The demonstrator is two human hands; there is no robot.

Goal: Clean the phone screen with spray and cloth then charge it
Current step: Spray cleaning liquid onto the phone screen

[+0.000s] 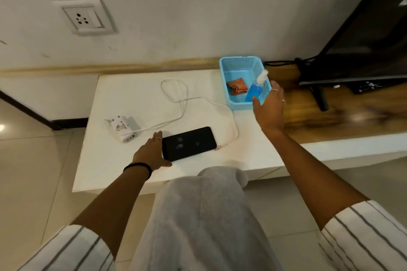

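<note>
Bare white table (114, 160) lower left of the phone (189, 143), open toward the near edge. Phone flat at frame centre, left hand (152, 152) spread open against its left end. Charger cable (182, 103) looping behind, adapter (123, 128) left of centre. Right hand (269, 108) wrapped around the spray bottle (256, 88), seemingly inside the blue basket (235, 68) beside the cloth (238, 87). 1 wall socket (84, 17) upper left. Television (370, 35) cut off at right.

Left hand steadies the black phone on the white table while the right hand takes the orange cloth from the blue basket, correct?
Not quite. In the head view the right hand grips the blue spray bottle; the orange cloth lies untouched in the basket.
</note>
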